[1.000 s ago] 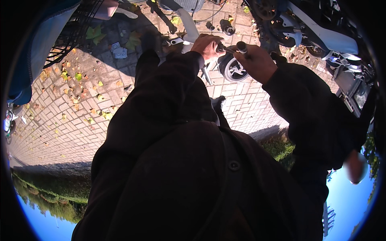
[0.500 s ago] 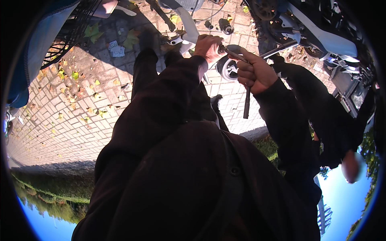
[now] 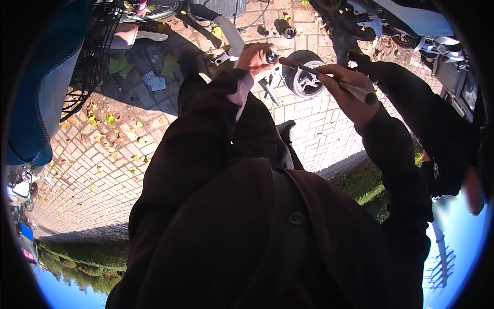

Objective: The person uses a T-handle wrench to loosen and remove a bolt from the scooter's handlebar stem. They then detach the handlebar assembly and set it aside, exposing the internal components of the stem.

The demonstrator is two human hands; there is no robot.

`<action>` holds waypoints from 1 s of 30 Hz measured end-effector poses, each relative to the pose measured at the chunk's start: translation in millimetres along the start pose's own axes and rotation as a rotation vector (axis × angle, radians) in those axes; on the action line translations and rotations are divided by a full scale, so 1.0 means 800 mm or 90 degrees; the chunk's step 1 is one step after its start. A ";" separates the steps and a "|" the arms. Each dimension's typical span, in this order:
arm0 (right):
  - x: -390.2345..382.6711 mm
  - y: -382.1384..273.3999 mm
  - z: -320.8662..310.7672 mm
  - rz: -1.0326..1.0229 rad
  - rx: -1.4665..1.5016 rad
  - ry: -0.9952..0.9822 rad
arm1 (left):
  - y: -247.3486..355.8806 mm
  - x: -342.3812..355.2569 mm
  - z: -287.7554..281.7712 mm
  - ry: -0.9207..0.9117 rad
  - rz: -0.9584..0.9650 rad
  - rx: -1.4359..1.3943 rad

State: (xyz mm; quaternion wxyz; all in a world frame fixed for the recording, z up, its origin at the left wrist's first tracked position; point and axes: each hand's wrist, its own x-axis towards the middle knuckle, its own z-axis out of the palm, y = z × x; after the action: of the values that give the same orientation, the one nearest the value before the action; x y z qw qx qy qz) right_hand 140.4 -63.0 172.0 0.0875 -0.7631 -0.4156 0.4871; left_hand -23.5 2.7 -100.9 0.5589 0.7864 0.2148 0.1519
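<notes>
My left hand [image 3: 251,59] is closed around a part with a round, dark-rimmed end [image 3: 271,57], at the lower end of a pale curved frame tube [image 3: 230,35]. The grip hides most of that part. My right hand [image 3: 350,92] holds a long slim tool [image 3: 355,91] with a dark, flattened tip and a metallic handle. Its tip points left at the round end, a small gap away. Just below the tip is a wheel [image 3: 309,81] with a dark tyre and pale spokes. A metal bracket [image 3: 269,91] sticks out under my left hand.
On the paving lie small dark round parts [image 3: 288,32] and some cards [image 3: 155,81] among fallen leaves. A black wire basket [image 3: 100,51] stands left. Parked two-wheelers [image 3: 411,20] line the upper right. Another person in dark clothes [image 3: 411,92] is close on my right.
My right hand has moved right and turned the tool, whose handle hung down before. The tool's tip has drawn back from my left hand. The round end now shows. The view has shifted slightly.
</notes>
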 end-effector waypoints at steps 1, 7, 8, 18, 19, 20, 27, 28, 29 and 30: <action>-0.002 0.002 0.002 -0.038 -0.015 0.020 | -0.001 0.000 0.000 -0.023 -0.015 -0.002; 0.012 -0.006 0.018 -0.063 -0.180 0.063 | 0.010 0.000 0.001 -0.025 -0.116 0.012; 0.015 -0.009 0.019 -0.061 -0.199 0.058 | 0.012 0.001 0.000 -0.009 -0.109 0.017; 0.032 -0.027 0.003 -0.222 -0.477 0.002 | 0.022 0.003 -0.015 -0.080 -0.193 -0.006; 0.033 -0.027 0.002 -0.230 -0.476 0.003 | 0.024 0.002 -0.015 -0.075 -0.197 -0.006; 0.033 -0.027 0.003 -0.223 -0.482 0.001 | 0.025 0.001 -0.015 -0.066 -0.192 -0.015; 0.040 -0.023 0.012 -0.275 -0.462 0.040 | 0.023 0.000 -0.012 -0.040 -0.175 0.016; 0.041 -0.024 0.012 -0.282 -0.465 0.042 | 0.020 0.000 -0.010 -0.036 -0.176 0.008; 0.042 -0.025 0.012 -0.290 -0.469 0.045 | 0.015 0.000 -0.007 -0.037 -0.170 -0.008; 0.043 -0.027 0.011 -0.319 -0.469 0.051 | 0.011 -0.001 -0.003 -0.041 -0.165 -0.025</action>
State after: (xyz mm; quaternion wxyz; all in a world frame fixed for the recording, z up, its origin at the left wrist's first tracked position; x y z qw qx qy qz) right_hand 127.9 -27.2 156.3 -0.0588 -0.6370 -0.7300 0.2404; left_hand -23.5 1.5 -92.2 0.5957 0.7453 0.2939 0.0572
